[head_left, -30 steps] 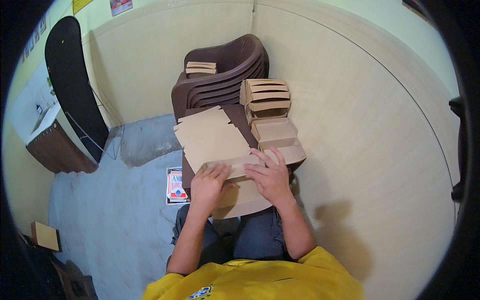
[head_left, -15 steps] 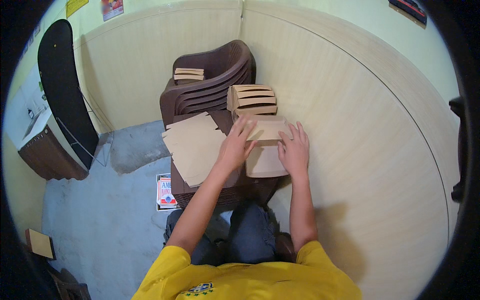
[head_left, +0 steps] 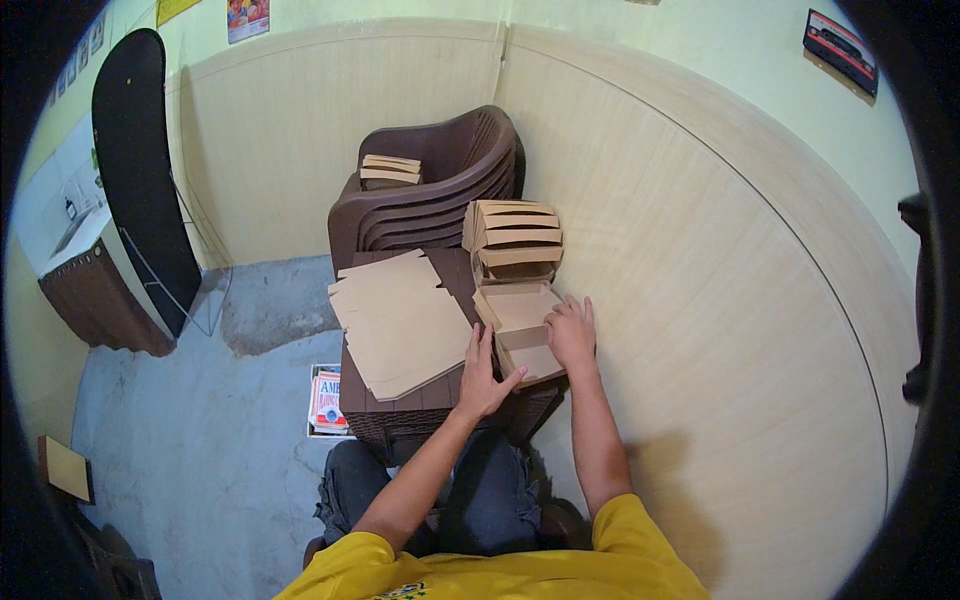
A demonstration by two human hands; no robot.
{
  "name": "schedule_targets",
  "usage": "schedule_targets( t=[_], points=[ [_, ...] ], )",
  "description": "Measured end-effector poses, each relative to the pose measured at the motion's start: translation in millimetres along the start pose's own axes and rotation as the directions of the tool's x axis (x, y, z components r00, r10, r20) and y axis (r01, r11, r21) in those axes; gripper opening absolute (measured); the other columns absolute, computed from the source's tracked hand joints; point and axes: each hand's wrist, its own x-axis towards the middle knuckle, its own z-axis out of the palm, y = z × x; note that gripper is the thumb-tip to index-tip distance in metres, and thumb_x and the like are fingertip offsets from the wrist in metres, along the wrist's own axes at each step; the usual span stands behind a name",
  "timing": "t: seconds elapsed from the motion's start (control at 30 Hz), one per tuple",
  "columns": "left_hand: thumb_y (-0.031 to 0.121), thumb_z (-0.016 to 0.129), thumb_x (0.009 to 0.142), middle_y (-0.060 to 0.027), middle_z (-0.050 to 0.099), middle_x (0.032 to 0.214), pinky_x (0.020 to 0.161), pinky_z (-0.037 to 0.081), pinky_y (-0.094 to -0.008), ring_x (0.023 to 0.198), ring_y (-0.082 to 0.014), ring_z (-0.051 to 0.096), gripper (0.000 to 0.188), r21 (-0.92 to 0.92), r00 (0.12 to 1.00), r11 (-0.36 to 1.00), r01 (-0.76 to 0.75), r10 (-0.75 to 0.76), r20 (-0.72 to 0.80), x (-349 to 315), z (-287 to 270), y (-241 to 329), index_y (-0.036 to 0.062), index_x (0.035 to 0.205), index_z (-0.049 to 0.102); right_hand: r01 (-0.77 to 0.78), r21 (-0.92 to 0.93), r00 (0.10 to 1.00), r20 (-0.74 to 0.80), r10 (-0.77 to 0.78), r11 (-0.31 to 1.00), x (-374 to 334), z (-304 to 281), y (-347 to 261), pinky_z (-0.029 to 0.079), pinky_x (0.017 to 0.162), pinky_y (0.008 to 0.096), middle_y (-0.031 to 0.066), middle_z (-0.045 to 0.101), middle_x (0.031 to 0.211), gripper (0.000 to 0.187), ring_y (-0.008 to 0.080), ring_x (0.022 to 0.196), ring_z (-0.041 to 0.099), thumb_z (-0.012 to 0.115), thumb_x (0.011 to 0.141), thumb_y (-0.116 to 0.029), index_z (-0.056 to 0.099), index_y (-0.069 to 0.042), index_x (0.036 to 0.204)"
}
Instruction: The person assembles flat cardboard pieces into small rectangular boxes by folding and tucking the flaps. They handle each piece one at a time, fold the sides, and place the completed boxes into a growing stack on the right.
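Nearest the body, the left hand (head_left: 485, 380) is open, thumb and fingers spread at the near left corner of a cardboard box (head_left: 526, 356); whether it grips or merely steadies the wall cannot be told. The right hand (head_left: 572, 338) has its fingers bent over the box's right side, fingertips partly hidden, so how firmly it pinches cannot be told either.

The box lies open at the right edge of the brown counter (head_left: 412, 414), its two shallow halves one beyond the other with a fold between them. Handling it well would call for light, even pressure from both sides, since thin card walls likely bow or crease if squeezed. Lining up the corners before pressing down, and keeping the fold straight, should serve better than force.

Left of it, flat card sheets (head_left: 400, 320) lie near the left hand's fingers; a wide elbow might nudge them. Just beyond the box stand nested boxes (head_left: 513, 237), close enough to be knocked by a careless push. Farther back are stacked chairs (head_left: 488, 150).
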Motion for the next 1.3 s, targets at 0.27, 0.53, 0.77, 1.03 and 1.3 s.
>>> schedule_targets(
  t=[0.27,0.53,0.77,1.03,1.3],
  points=[
    [0.047,0.066,0.104,-0.0318,0.030,0.171,0.126,0.035,-0.0537,0.155,-0.0507,0.037,0.072,-0.136,0.993,0.983,0.119,-0.121,0.000,9.4,14.1,6.1,0.0221,0.168,0.043,0.102,0.103,0.994,0.029,-0.105,0.989,8.0,10.9,-7.3,0.023,0.130,0.0660,0.0103,0.065,0.147,0.059,0.0333,0.146,0.052,0.082,0.088,-0.022,0.066,-0.021,0.146],
    [0.051,0.076,0.096,-0.0302,0.037,0.167,0.125,0.036,-0.0540,0.154,-0.0498,0.039,0.072,-0.083,0.998,0.995,0.052,-0.050,0.024,4.9,8.6,-6.6,0.0157,0.155,0.056,0.124,0.208,0.989,0.054,-0.138,0.970,20.3,34.5,-7.8,0.036,0.127,0.0525,0.0252,0.050,0.160,0.082,0.0447,0.147,0.050,0.087,0.084,-0.017,0.053,-0.021,0.159],
    [0.049,0.094,0.079,-0.0289,0.036,0.169,0.124,0.040,-0.0541,0.153,-0.0477,0.042,0.094,-0.160,0.999,0.987,-0.006,0.012,0.036,3.4,7.9,-9.7,0.0155,0.156,0.052,0.062,0.125,0.992,0.103,-0.075,0.990,13.8,32.4,-4.4,0.042,0.123,0.0508,0.0228,0.048,0.164,0.080,0.0454,0.149,0.048,0.085,0.086,-0.015,0.053,-0.020,0.159],
    [0.050,0.102,0.066,-0.0335,0.036,0.167,0.127,0.037,-0.0519,0.152,-0.0471,0.043,0.147,-0.183,0.988,0.974,0.135,-0.119,0.097,10.1,3.7,-7.3,0.0003,0.171,0.012,0.100,0.624,0.967,0.122,-0.224,0.775,-42.7,-23.1,-7.4,0.053,0.107,0.0446,0.0228,0.069,0.136,0.039,0.0407,0.126,0.066,0.076,0.095,-0.020,0.074,-0.006,0.131],
    [0.047,0.105,0.059,-0.0294,0.045,0.163,0.126,0.038,-0.0514,0.150,-0.0450,0.045,0.145,-0.115,0.990,0.985,0.130,-0.121,0.076,9.5,6.8,-9.9,-0.0004,0.169,0.022,0.295,0.408,0.951,-0.043,-0.305,0.864,-75.1,-11.9,-29.0,0.054,0.103,0.0445,0.0171,0.078,0.113,0.025,0.0401,0.114,0.070,0.062,0.104,-0.017,0.079,-0.008,0.120]
  ],
)
